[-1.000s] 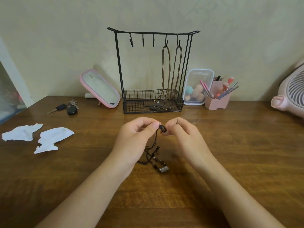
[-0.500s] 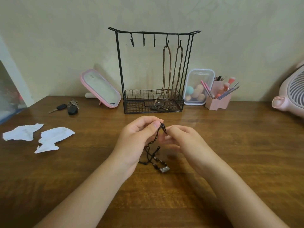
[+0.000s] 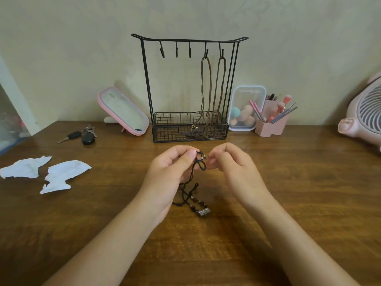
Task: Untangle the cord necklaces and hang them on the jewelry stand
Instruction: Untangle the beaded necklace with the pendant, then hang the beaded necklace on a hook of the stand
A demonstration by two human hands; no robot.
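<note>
On a brown wooden table (image 3: 309, 182), seen from above and behind two bare forearms, both hands meet at the centre over a tangled black cord necklace (image 3: 186, 196). The left hand (image 3: 171, 172) pinches the cord between thumb and forefinger near its top, the other fingers curled beneath. The right hand (image 3: 233, 168) has all fingers curled, its fingertips (image 3: 210, 161) nipping a small loop and bead at the cord's upper end. Below the hands the cord hangs in knots, and its beads and silver pendant (image 3: 204, 212) rest on the table.

Behind the hands, against a pale wall, stands the black wire jewelry stand (image 3: 147, 83). Two brown cord necklaces (image 3: 206, 85) hang from its two rightmost hooks, their ends lying in the wire basket (image 3: 165, 133) at the base.

Left of the stand leans a pink-framed mirror (image 3: 123, 111); a small mark near its top edge is too small to read. Car keys (image 3: 84, 136) lie further left, and two torn white paper scraps (image 3: 61, 174) lie nearer the left edge. Right of the stand sit a clear container (image 3: 245, 93) of makeup sponges and a pink holder (image 3: 270, 125) of brushes. A pink fan (image 3: 367, 114) shows at the right edge.
</note>
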